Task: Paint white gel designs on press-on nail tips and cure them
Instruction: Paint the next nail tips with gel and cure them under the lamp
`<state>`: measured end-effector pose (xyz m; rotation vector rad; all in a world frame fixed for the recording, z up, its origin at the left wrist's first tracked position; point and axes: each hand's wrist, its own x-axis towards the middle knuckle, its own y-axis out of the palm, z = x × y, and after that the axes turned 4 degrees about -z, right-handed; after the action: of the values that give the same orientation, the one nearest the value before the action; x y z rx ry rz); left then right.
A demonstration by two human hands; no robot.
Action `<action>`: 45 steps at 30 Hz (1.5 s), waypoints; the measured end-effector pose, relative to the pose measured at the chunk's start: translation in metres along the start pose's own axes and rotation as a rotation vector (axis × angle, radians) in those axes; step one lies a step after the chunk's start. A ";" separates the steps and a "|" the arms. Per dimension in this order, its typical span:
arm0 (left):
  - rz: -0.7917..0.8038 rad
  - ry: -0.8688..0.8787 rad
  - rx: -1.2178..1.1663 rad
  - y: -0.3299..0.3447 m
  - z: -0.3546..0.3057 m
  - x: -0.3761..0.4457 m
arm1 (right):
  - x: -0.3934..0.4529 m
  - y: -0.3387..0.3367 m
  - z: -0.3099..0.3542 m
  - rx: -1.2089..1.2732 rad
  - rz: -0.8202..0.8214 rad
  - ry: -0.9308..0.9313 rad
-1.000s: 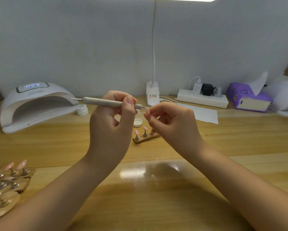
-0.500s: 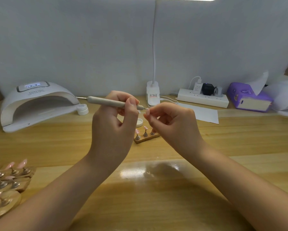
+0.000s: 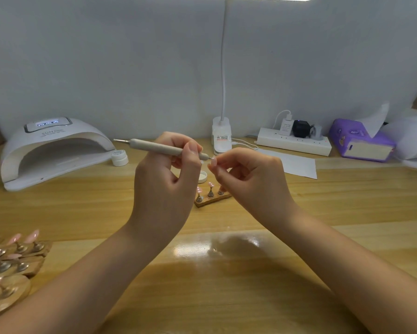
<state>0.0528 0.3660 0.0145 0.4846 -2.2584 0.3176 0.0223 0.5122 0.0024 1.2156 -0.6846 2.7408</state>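
Note:
My left hand (image 3: 165,186) grips a grey dotting pen (image 3: 154,147), its fine tip pointing right. My right hand (image 3: 248,182) pinches a small pale nail tip (image 3: 213,161) at its fingertips, and the pen tip touches that nail tip. Both hands hover above the wooden table. Below them a small wooden holder (image 3: 211,200) carries pink nail tips on metal stands, partly hidden behind my right hand. An open white gel jar (image 3: 202,177) sits just behind the holder. The white curing lamp (image 3: 51,150) stands at the back left, its display lit.
A closed white jar (image 3: 119,157) sits by the lamp's mouth. More wooden holders with pink nail tips (image 3: 12,256) lie at the front left edge. A desk lamp base (image 3: 222,138), power strip (image 3: 294,141), white paper (image 3: 296,165) and purple tissue pack (image 3: 359,143) line the back.
The pen's rear end has swung slightly to the right and tilted a little more; both hands stay in nearly the same place with the pen tip at the nail tip.

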 end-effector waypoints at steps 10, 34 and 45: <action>0.005 0.002 0.015 -0.001 0.002 -0.001 | 0.000 0.001 0.000 -0.007 -0.008 -0.015; -0.076 -0.010 -0.068 -0.001 -0.010 0.001 | 0.000 0.000 -0.004 0.012 -0.014 -0.011; -0.012 0.029 0.009 0.000 -0.002 -0.003 | 0.000 0.000 -0.002 0.018 -0.029 -0.006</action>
<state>0.0561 0.3673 0.0139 0.4954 -2.2259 0.3273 0.0212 0.5130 0.0016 1.2276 -0.6394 2.7264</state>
